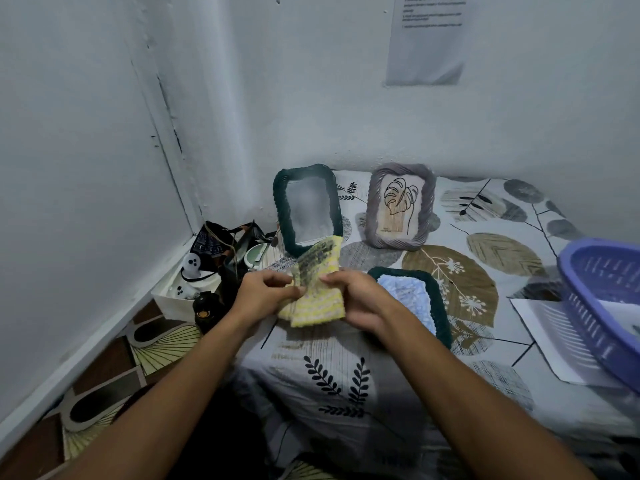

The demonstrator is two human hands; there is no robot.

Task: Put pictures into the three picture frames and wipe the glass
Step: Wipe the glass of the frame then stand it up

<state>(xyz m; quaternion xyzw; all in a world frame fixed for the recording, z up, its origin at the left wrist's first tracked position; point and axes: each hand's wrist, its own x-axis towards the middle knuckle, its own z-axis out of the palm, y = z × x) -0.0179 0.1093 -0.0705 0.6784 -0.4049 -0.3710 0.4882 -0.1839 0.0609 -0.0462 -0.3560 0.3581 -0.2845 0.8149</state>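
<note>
While the yellow cloth (317, 289) is held up over the bed (346, 382), it is gripped by both hands: the left hand (263, 292) pinches its left edge w/ curled fingers, and the right hand (360, 299) pinches its right edge the same way. It looks like the cloth is being folded or spread out, prob. to get it ready for wiping glass.

To do this step well, the cloth should be folded flat so a clean, smooth side is left facing out. The dark marks on the far half of the cloth are best kept away from the glass. A frame should be held steady w/ one hand when it is wiped, so it is not knocked over.

3 frames are seen. 1 dark green frame (306, 209) is stood up at the far side, just behind the cloth; its glass looks foggy & no pic can be made out in it. 1 grey frame (401, 206) is stood to the right of it, w/ a leaf pic inside. 1 more dark green frame (415, 299) is laid flat on the bed, near, partly hidden by the right hand.

1 cloth is seen. 1 purple basket (602, 306) is set at the right edge, on top of 1 paper sheet (543, 337). 1 more paper (427, 39) is stuck on the far wall.
</note>
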